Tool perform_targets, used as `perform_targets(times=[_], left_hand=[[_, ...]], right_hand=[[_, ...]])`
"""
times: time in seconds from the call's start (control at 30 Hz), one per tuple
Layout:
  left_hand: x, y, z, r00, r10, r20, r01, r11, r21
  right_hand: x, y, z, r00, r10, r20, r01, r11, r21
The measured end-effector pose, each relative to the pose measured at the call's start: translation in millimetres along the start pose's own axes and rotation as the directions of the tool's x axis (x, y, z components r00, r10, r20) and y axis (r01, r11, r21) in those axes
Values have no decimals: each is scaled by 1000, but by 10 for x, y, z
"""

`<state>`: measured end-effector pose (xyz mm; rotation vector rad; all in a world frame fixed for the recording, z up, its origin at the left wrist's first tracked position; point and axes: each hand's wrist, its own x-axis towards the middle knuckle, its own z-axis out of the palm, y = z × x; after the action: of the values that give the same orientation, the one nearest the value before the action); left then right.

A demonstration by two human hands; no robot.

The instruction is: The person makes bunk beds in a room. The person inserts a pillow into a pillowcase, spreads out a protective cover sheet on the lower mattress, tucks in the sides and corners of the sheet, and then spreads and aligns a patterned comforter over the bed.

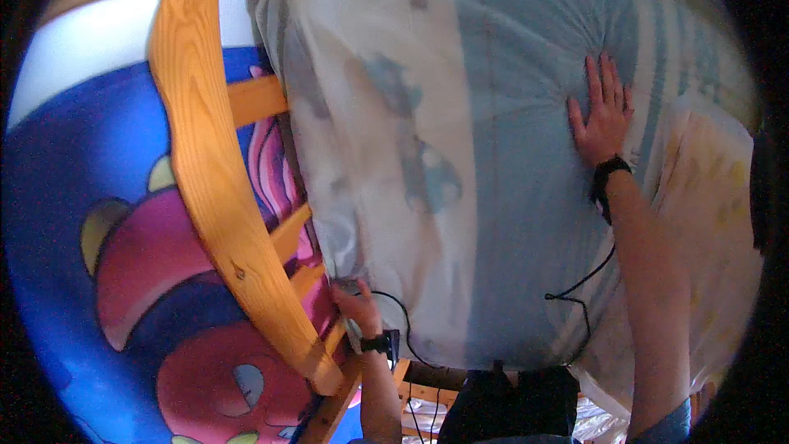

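Observation:
A pale sheet [394, 246] with a wide blue-green band and printed figures covers the mattress before me. My right hand [604, 120] lies flat on the blue-green part, fingers spread, and creases fan out from the fingertips. At the mattress's near left corner, my left hand [359, 308] grips the sheet's edge beside the wooden bed frame. Some of its fingers are hidden at that edge. Each wrist wears a black band with a cord running toward my waist.
A wavy wooden guard rail [197, 135] with short slats runs along the bed's left side. Behind it stands a wall painted with blue and pink cartoon shapes [154, 246]. A yellowish patterned cloth [709, 197] lies at right. Clear plastic [601, 419] shows below, beside my dark clothing.

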<state>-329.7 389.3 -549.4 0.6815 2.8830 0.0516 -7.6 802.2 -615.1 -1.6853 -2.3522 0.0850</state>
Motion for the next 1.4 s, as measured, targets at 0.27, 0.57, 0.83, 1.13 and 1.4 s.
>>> perform_targets(times=[0.27,0.57,0.83,1.13,1.4], left_hand=[[186,215,-526,910,-23,415,171,930,-325],[402,-246,-360,838,194,509,-4,937,-349],[-67,-622,-667,909,334,250,-302,940,-156],[-2745,-1478,-1149,749,119,651,-97,993,-70],[-3302,-1953,-1373,490,90,867,284,924,-257]], right_hand=[[75,280,232,970,-136,-200,128,990,-52],[514,775,-86,952,-293,92,288,956,57],[-2957,-1396,-2167,504,-544,671,-363,572,736],[-3544,-1923,-2151,563,-454,691,-541,429,723],[-3026,-3414,-1092,450,-893,0,492,248,835]])
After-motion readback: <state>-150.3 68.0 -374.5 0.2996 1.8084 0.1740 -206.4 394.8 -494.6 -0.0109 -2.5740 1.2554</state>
